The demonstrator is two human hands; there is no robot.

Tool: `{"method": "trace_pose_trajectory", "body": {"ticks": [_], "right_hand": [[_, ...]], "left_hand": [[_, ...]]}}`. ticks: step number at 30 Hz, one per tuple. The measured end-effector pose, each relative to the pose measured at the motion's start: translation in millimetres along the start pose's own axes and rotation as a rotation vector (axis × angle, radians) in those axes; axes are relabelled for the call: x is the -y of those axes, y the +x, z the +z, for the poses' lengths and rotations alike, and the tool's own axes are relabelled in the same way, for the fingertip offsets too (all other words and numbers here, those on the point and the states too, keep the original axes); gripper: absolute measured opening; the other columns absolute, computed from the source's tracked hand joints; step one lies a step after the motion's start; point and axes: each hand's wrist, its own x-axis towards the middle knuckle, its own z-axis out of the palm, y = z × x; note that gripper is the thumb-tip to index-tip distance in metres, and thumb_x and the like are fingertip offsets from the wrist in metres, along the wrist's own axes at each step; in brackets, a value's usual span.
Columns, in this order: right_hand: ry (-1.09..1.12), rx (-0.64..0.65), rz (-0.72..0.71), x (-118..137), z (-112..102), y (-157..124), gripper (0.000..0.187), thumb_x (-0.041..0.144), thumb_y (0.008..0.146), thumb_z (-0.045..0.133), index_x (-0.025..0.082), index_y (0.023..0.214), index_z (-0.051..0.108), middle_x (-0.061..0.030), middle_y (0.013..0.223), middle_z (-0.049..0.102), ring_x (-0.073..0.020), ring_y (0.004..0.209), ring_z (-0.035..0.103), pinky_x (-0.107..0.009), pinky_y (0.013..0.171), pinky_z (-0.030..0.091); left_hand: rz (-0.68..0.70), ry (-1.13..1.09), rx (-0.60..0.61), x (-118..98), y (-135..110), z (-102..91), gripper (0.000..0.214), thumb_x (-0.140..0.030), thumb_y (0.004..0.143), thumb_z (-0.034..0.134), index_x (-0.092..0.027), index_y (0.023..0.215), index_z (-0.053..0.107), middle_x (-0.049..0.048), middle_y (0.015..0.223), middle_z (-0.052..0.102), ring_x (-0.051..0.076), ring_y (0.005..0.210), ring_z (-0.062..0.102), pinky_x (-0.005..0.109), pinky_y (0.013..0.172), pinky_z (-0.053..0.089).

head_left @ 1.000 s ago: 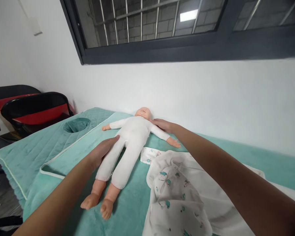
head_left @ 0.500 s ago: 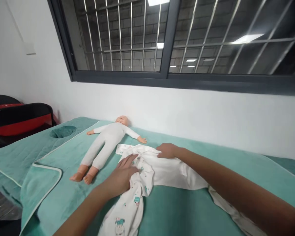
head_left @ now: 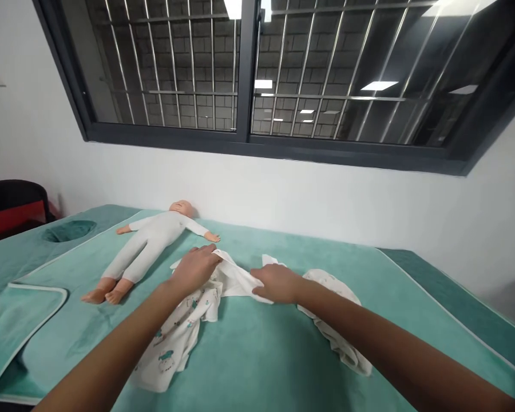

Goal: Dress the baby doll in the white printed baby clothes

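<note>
A baby doll (head_left: 148,243) in a white suit lies on its back on the teal cover (head_left: 283,355), head toward the wall. To its right a white printed cloth (head_left: 180,335) lies crumpled. My left hand (head_left: 195,268) pinches the cloth's upper edge, fingers closed on it. My right hand (head_left: 277,284) grips the same edge a little further right, also closed on the fabric. Both hands sit right of the doll and apart from it.
The padded table has a face hole (head_left: 68,231) at the far left and a folded-back cover corner (head_left: 21,309) at the left front. A black and red chair (head_left: 8,209) stands beyond the left end. A white wall with a barred window (head_left: 249,74) runs behind.
My hands left the doll and moved right onto the cloth. Both now pinch its upper edge, and the cloth has bunched up. The view has swung right.
</note>
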Motion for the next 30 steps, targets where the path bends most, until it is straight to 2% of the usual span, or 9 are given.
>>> {"method": "trace_pose_trajectory", "body": {"ticks": [5, 8, 10, 12, 15, 18, 22, 25, 30], "right_hand": [[0.576, 0.28, -0.056, 9, 18, -3, 0.061, 0.073, 0.088, 0.033, 0.02, 0.101, 0.06, -0.0065, 0.1, 0.068, -0.0204, 0.083, 0.064, -0.028, 0.065, 0.044], [0.592, 0.206, 0.068, 10, 35, 10, 0.063, 0.077, 0.08, 0.043, 0.02, 0.103, 0.059, -0.0077, 0.097, 0.068, -0.0221, 0.078, 0.064, -0.029, 0.061, 0.044], [0.445, 0.101, 0.084, 11, 51, 21, 0.059, 0.074, 0.074, 0.055, 0.02, 0.098, 0.061, -0.0086, 0.096, 0.068, -0.0263, 0.083, 0.064, -0.031, 0.063, 0.044], [0.399, 0.051, 0.055, 14, 66, 30, 0.057, 0.071, 0.072, 0.061, 0.02, 0.097, 0.061, -0.0092, 0.099, 0.067, -0.0283, 0.086, 0.064, -0.033, 0.067, 0.044], [0.663, 0.121, 0.057, 19, 82, 41, 0.062, 0.076, 0.076, 0.052, 0.019, 0.101, 0.057, -0.0085, 0.101, 0.066, -0.0218, 0.074, 0.067, -0.032, 0.065, 0.048], [1.031, 0.229, 0.152, 21, 89, 50, 0.069, 0.082, 0.079, 0.038, 0.018, 0.103, 0.051, -0.0072, 0.1, 0.063, -0.0152, 0.063, 0.066, -0.03, 0.06, 0.052], [1.336, 0.195, 0.153, 22, 89, 51, 0.067, 0.077, 0.079, 0.048, 0.019, 0.11, 0.049, -0.0078, 0.104, 0.061, -0.0164, 0.08, 0.068, -0.029, 0.068, 0.055], [1.539, 0.042, 0.096, 25, 78, 44, 0.069, 0.066, 0.079, 0.061, 0.024, 0.128, 0.039, -0.0084, 0.116, 0.058, -0.0185, 0.098, 0.064, -0.032, 0.079, 0.056], [1.802, -0.263, -0.007, 31, 43, 33, 0.072, 0.048, 0.08, 0.071, 0.027, 0.135, 0.029, -0.0088, 0.133, 0.051, -0.0203, 0.115, 0.058, -0.037, 0.096, 0.05]], "left_hand": [[-0.034, -0.565, 0.29, 8, -44, -50.0, 0.022, -0.033, 0.084, 0.05, -0.021, 0.077, 0.066, 0.0032, 0.089, 0.065, 0.021, 0.082, 0.058, 0.028, 0.073, 0.043], [-0.209, -0.763, 0.329, 14, -60, -56.5, 0.029, -0.043, 0.086, 0.047, -0.02, 0.08, 0.065, 0.0027, 0.086, 0.066, 0.021, 0.084, 0.059, 0.029, 0.073, 0.043], [-0.323, -0.675, 0.296, 17, -66, -44.5, 0.032, -0.046, 0.081, 0.053, -0.022, 0.097, 0.065, 0.0046, 0.097, 0.067, 0.025, 0.092, 0.06, 0.032, 0.078, 0.044], [-0.37, -0.485, 0.328, 17, -72, -23.3, 0.055, -0.046, 0.071, 0.065, -0.023, 0.12, 0.058, 0.0095, 0.118, 0.063, 0.031, 0.103, 0.06, 0.037, 0.084, 0.045], [-0.396, -0.18, 0.395, 7, -78, 12.0, 0.082, -0.034, 0.058, 0.076, -0.021, 0.134, 0.049, 0.0176, 0.135, 0.05, 0.04, 0.112, 0.055, 0.044, 0.085, 0.045], [-0.406, -0.116, 0.314, -7, -78, 33.4, 0.056, -0.021, 0.069, 0.062, -0.018, 0.124, 0.055, 0.0161, 0.12, 0.058, 0.034, 0.104, 0.06, 0.041, 0.082, 0.045], [-0.468, -0.637, 0.014, -21, -63, 29.3, 0.035, -0.018, 0.075, 0.054, -0.02, 0.109, 0.057, 0.0069, 0.103, 0.065, 0.025, 0.096, 0.061, 0.036, 0.085, 0.045], [-0.486, -1.177, -0.204, -34, -48, 14.7, 0.034, -0.024, 0.076, 0.06, -0.021, 0.11, 0.055, 0.005, 0.108, 0.064, 0.022, 0.096, 0.061, 0.033, 0.083, 0.047], [-0.389, -1.831, -0.227, -53, -33, 2.0, 0.05, -0.029, 0.075, 0.071, -0.023, 0.122, 0.052, 0.0055, 0.108, 0.064, 0.019, 0.09, 0.063, 0.028, 0.075, 0.047]]}}
